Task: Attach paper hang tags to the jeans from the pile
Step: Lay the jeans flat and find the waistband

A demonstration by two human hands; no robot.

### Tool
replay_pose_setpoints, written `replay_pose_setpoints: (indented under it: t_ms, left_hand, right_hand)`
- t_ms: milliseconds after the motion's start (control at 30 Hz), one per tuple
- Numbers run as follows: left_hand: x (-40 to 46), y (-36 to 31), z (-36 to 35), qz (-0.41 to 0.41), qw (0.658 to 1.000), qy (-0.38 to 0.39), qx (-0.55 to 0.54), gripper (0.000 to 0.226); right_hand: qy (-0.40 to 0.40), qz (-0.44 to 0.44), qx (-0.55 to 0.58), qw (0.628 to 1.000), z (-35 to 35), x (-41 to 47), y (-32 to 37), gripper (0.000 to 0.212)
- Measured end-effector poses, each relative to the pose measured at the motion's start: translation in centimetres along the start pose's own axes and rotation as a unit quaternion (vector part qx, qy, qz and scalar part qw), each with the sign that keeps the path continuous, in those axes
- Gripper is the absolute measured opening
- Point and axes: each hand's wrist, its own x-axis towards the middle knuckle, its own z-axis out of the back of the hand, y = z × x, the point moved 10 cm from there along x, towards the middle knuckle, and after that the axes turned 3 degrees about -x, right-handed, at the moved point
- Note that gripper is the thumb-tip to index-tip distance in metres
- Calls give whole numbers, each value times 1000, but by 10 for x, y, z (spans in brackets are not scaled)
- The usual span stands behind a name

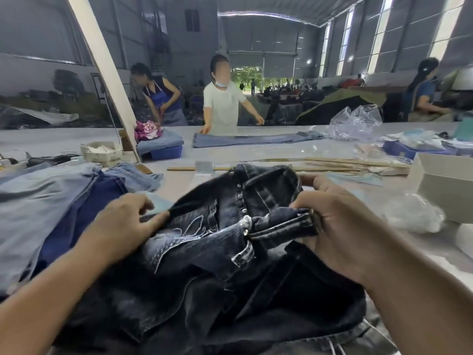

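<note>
Right hand (pixel 332 226) is what we are curling round the waistband of the dark-washed denim jeans (pixel 217 252), our left hand (pixel 122 226) pinching their opposite edge, garment stretching between them

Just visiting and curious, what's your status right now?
Left hand pinching dark jeans edge. Right hand gripping their waistband. No tag on them visible. Nothing in the way.
</note>
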Motion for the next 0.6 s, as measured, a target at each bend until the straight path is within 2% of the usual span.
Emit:
replay_pose_setpoints:
  t_ms: [33, 67, 100, 133, 167, 200, 233, 267, 300, 333, 367, 400, 433, 467, 500, 533, 600]
  left_hand:
    - [-4, -10, 8, -3, 999, -42, -24, 28]
    - [-11, -23, 21, -9, 992, -91, -84, 26]
    - [-18, -41, 32, -26, 980, -105, -169, 28]
    - [-24, -66, 37, -55, 961, -68, -261, 38]
    - [-32, -98, 34, -90, 941, 9, -327, 49]
    - [-45, -131, 24, -132, 934, 85, -321, 60]
    - [-60, -158, 13, -186, 942, 130, -249, 67]
    - [-70, -176, 3, -237, 952, 128, -149, 65]
    - [-71, -186, 2, -261, 957, 88, -86, 54]
    - [-64, -185, 4, -241, 965, 55, -84, 37]
    - [-53, -175, 5, -194, 971, 42, -135, 24]
    - [-40, -159, 4, -128, 965, 42, -226, 18]
    - [-29, -141, 4, -60, 941, 43, -329, 18]
    - [-22, -127, 4, -12, 914, 40, -404, 20]
    - [-19, -119, 5, 10, 899, 35, -437, 21]
    - [-18, -116, 8, 6, 899, 22, -437, 21]
    - [-25, -122, 18, -34, 924, -20, -379, 19]
  right_hand:
    - [-2, -5, -1, 1000, 1, 1, -1, 36]
    - [2, -3, 0, 1000, 0, 3, -1, 31]
    - [16, 5, 3, 1000, -4, 4, 1, 23]
    - [30, 14, 5, 999, -10, 3, 4, 16]
    - [38, 18, 4, 999, -13, 4, 7, 14]
    - [37, 19, -5, 999, -12, 4, 9, 19]
    - [30, 17, -25, 999, -8, 5, 11, 29]
    - [15, 21, -72, 997, -2, 3, 15, 35]
    - [-5, 30, -159, 987, 6, 0, 18, 34]
    - [-36, 38, -274, 960, 16, -6, 20, 29]
    - [-55, 42, -390, 918, 23, -15, 21, 27]
    - [-43, 44, -485, 872, 23, -25, 19, 28]
    - [-14, 45, -552, 833, 21, -34, 12, 26]
    - [4, 48, -598, 800, 20, -41, 6, 27]
    - [2, 65, -619, 783, 21, -47, 4, 28]
    - [-24, 90, -626, 775, 24, -52, 8, 27]
    - [-146, 168, -619, 753, 38, -63, 32, 25]
